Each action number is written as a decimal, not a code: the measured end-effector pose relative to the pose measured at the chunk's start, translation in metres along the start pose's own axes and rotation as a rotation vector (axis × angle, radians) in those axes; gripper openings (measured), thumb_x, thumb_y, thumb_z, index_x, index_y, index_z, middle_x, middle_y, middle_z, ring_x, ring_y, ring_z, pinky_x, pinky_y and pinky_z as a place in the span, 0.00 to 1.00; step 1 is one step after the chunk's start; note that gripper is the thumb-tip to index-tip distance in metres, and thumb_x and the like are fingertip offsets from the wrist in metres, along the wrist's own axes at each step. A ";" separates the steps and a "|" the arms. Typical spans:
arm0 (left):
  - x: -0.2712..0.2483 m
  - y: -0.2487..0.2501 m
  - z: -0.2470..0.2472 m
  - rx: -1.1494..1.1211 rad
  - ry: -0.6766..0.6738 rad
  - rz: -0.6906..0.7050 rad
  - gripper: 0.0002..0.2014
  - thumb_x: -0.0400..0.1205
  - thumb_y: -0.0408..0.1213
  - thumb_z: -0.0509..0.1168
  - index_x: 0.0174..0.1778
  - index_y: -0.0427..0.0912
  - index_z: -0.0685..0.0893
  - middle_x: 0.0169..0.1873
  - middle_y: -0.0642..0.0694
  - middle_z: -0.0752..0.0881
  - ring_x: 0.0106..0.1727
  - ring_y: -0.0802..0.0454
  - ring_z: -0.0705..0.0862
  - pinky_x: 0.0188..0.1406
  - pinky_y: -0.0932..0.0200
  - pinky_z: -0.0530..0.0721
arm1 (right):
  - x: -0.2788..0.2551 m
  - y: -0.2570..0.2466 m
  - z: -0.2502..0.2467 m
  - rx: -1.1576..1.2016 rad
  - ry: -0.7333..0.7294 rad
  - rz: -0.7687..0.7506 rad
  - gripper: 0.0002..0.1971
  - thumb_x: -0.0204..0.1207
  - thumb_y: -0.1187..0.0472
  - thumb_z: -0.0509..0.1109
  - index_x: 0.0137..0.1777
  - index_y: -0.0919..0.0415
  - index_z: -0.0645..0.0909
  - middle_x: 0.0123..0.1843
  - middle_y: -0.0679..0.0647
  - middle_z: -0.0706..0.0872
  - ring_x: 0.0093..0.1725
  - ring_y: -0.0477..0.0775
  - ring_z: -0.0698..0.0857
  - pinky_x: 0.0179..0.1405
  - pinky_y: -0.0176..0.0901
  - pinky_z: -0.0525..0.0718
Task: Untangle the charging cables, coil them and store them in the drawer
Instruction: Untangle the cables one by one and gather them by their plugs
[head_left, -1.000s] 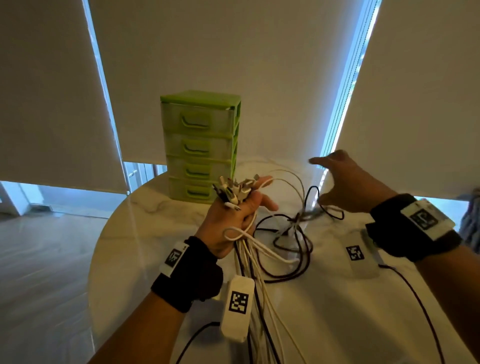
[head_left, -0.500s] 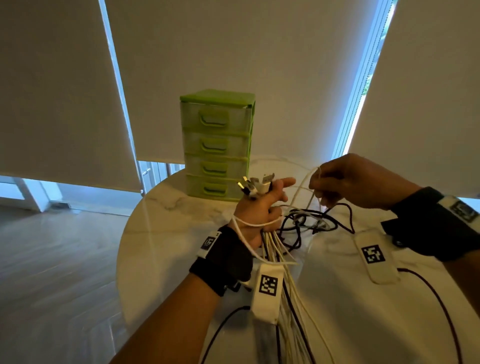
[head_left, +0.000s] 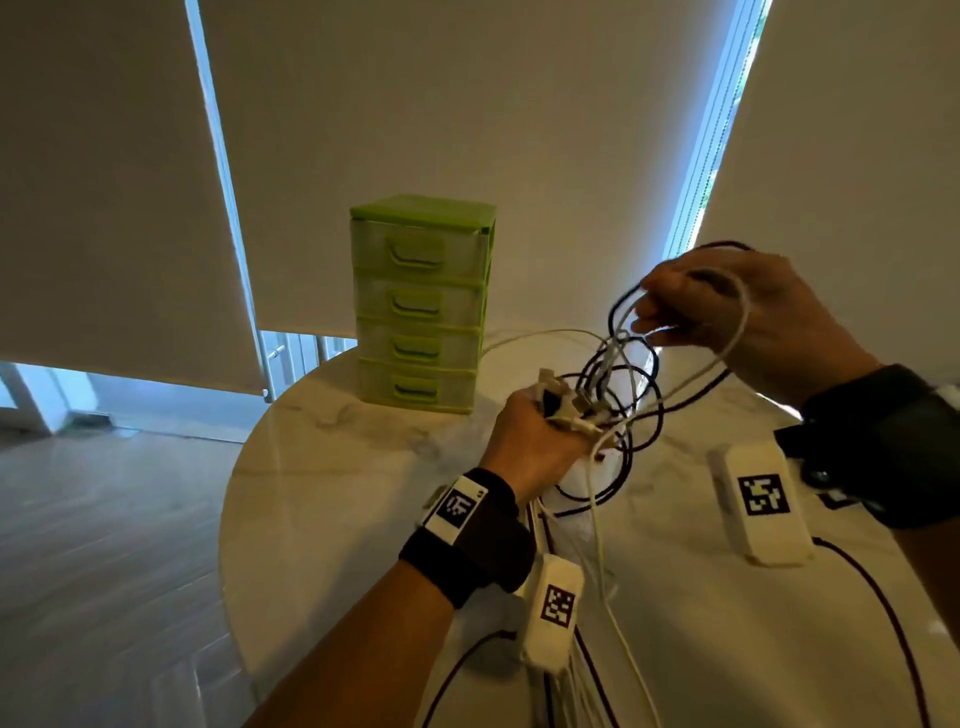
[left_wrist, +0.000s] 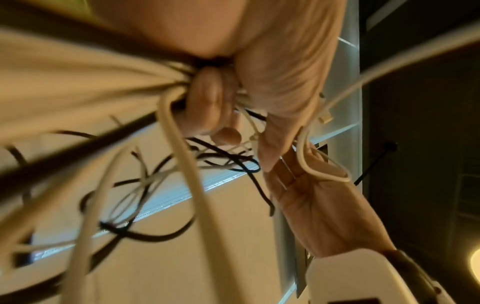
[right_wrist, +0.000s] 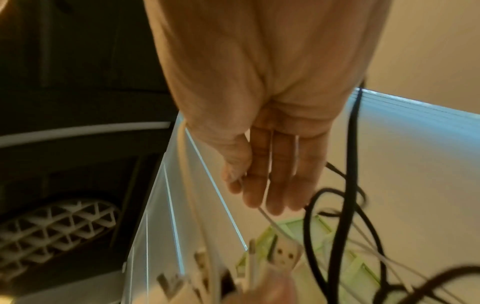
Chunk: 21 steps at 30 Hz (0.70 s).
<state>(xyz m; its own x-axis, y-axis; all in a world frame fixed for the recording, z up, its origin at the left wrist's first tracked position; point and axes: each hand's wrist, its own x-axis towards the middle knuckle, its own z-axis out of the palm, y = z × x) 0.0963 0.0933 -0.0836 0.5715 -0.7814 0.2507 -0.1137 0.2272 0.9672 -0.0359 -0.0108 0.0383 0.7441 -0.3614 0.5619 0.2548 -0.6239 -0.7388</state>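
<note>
While the left hand (head_left: 537, 441) grips plugs (head_left: 558, 397), the right hand (head_left: 727, 317) seemingly pinches cables (head_left: 631, 410).

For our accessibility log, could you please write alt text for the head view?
Two hands work a tangle of black and white cables above a round marble table: the left hand grips a bunch of plugs, and the right hand lifts loops higher. A green four-drawer unit stands behind, all drawers shut.
</note>
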 end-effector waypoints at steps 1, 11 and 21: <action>-0.001 0.008 0.002 -0.143 0.001 0.027 0.12 0.72 0.24 0.76 0.40 0.41 0.80 0.37 0.43 0.87 0.42 0.51 0.89 0.50 0.53 0.89 | 0.000 0.001 0.002 -0.091 -0.047 0.014 0.08 0.82 0.63 0.64 0.51 0.59 0.85 0.44 0.57 0.90 0.46 0.57 0.91 0.46 0.47 0.91; 0.002 0.005 0.012 -0.167 0.156 0.066 0.10 0.79 0.32 0.72 0.33 0.48 0.86 0.27 0.55 0.86 0.33 0.57 0.85 0.41 0.57 0.85 | -0.015 0.007 0.029 -0.025 -0.101 -0.040 0.13 0.79 0.60 0.66 0.61 0.61 0.83 0.48 0.56 0.91 0.48 0.51 0.90 0.44 0.39 0.88; 0.000 0.010 -0.017 -0.628 0.134 -0.090 0.09 0.86 0.38 0.62 0.46 0.42 0.86 0.28 0.50 0.76 0.15 0.61 0.60 0.11 0.68 0.56 | -0.021 0.065 0.008 -0.715 -0.199 0.210 0.07 0.78 0.55 0.71 0.49 0.55 0.89 0.43 0.45 0.87 0.43 0.47 0.83 0.43 0.32 0.76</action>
<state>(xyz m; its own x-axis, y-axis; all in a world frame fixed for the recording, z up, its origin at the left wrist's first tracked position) 0.1087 0.1057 -0.0746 0.6580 -0.7428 0.1234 0.4126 0.4928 0.7661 -0.0296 -0.0379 -0.0243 0.8472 -0.4325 0.3086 -0.3145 -0.8764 -0.3647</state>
